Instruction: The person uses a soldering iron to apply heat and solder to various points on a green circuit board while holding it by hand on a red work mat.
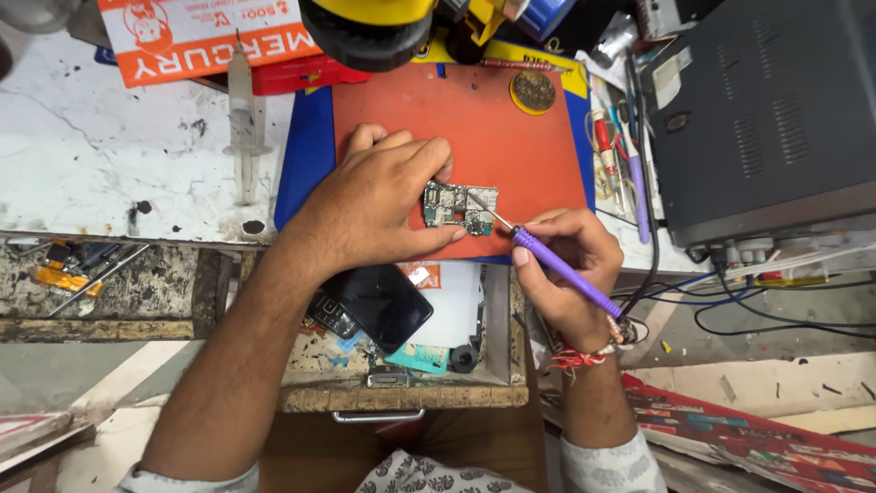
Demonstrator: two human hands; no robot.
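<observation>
Left hand (379, 196) is down flat over the green circuit board (461, 207), fingers together and pressing its near edge, thumb under the lower side, pinning it so it won't skate on the red mat (511, 151). Right hand (570, 274) is clamped pen-style round the purple soldering iron (561, 267), its thin tip touching the board's right edge, just beside the left fingertips. The low grip near the tip looks chosen for fine control. Just below the left wrist, an open drawer (401, 388) holds a dark phone (379, 306). Beyond the right hand, spare tools (620, 164) lie beside a dark grey box (766, 110) on the desk (109, 155).
</observation>
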